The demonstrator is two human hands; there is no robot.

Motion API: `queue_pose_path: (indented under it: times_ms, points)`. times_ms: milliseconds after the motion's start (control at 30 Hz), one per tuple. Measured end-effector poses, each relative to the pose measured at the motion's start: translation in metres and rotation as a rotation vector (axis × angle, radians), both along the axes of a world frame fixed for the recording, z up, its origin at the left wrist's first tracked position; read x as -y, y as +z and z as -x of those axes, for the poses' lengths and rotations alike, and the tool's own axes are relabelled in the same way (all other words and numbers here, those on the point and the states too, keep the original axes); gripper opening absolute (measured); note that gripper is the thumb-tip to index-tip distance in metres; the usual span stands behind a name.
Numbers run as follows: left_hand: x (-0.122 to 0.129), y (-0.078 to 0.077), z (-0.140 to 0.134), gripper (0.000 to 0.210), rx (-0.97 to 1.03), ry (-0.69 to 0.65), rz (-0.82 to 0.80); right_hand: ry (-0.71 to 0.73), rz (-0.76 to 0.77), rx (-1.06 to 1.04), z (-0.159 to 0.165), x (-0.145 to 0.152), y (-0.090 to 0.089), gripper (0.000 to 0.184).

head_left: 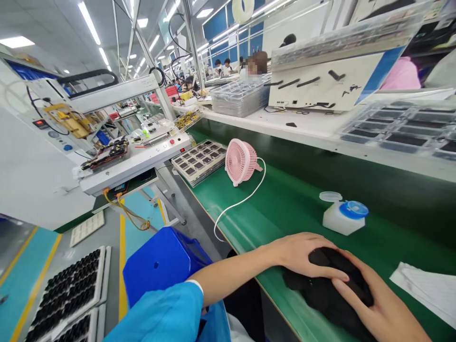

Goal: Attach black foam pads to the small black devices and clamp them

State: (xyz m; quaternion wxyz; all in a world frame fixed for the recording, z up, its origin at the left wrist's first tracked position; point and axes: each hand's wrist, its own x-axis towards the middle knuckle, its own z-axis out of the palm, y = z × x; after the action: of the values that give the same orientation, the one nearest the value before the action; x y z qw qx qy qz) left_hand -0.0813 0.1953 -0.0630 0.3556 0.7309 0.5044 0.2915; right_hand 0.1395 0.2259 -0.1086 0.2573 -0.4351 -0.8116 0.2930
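Both hands rest on a crumpled black bundle (329, 297) that looks like soft cloth, near the front edge of the green table. My left hand (302, 251) curves over its far left side, with the thumb pressed on top. From the right, my right hand (377, 294) wraps round the bundle, and the two thumbs almost meet. Whatever the black material may cover is hidden. Just beyond the hands stands a white plastic bottle (344, 219) with a blue top and its clear lid flipped up. White paper or cloth (423, 287) lies to the right.
A pink fan (240, 161) with a white cable stands on the green table (278, 209), beside a compartment tray (199, 161). Behind runs a white shelf with clear trays (402, 126). A blue bin (160, 266) and trays of black parts (71, 289) are at the left.
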Motion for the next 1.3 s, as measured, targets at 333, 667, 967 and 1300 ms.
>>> queue_pose_path:
  times_ms: [333, 667, 967, 1300]
  points:
    - [-0.002, -0.017, -0.004, 0.058, -0.221, -0.047, -0.168, 0.008, 0.132, -0.046, 0.000, -0.004, 0.000, 0.072]
    - [-0.001, -0.021, -0.003, 0.051, -0.212, 0.018, -0.303, 0.073, 0.009, -0.019, -0.005, -0.005, -0.009, 0.066]
    - [0.002, -0.009, 0.005, 0.038, -0.173, 0.014, -0.456, 0.118, -0.085, -0.008, 0.007, 0.007, 0.019, 0.059]
    - [-0.059, -0.050, 0.025, 0.044, -0.215, -0.082, -0.602, 0.155, -0.189, 0.105, -0.005, -0.020, 0.054, 0.069]
